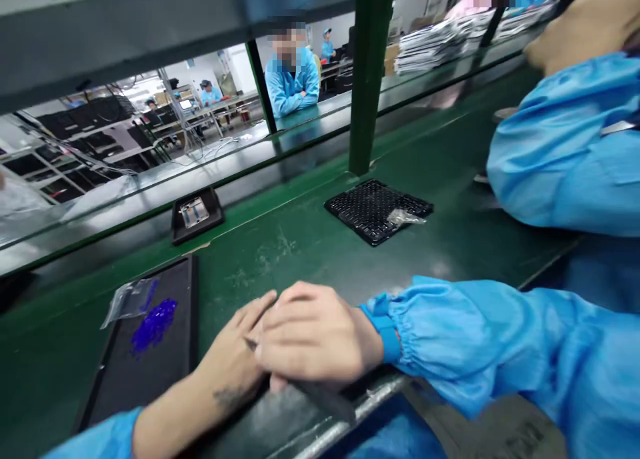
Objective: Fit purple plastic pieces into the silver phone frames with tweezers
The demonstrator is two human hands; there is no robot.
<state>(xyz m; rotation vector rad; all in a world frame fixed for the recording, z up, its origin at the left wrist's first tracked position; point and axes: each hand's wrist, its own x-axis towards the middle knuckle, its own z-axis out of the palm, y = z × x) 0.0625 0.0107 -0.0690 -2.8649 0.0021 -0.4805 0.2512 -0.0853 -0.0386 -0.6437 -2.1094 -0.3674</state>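
Lying across the back of the left hand [233, 352], the right hand [315, 332] has its fingers pressed together and gently curled, while the left hand's fingers [260, 315] sit close together beneath it. Whether either hand is pinching anything I can't tell from where I stand, since the overlap hides any grip. Between and under them runs a dark flat strip [320, 395], its long axis slanting from a narrow tip by the left hand's fingers down and to the right, toward the bench edge. The right hand lies nearer along its length and covers much of it (it could be a plastic pry tool, though the view doesn't settle that).

Left of the hands sits a black tray [165, 385] holding a clear zip bag [131, 302] and a clump of small blue pieces [154, 325]. Farther out on the green conveyor bench [260, 259] lie a small black tray [216, 219] holding a metal frame [195, 212], and a black dimpled mat [373, 209] topped by another clear bag [406, 217]. A green upright post [369, 72] rises behind them, a co-worker's blue sleeve [560, 145] fills the right side, and across the line a person in a blue smock [291, 79] leans on folded arms.
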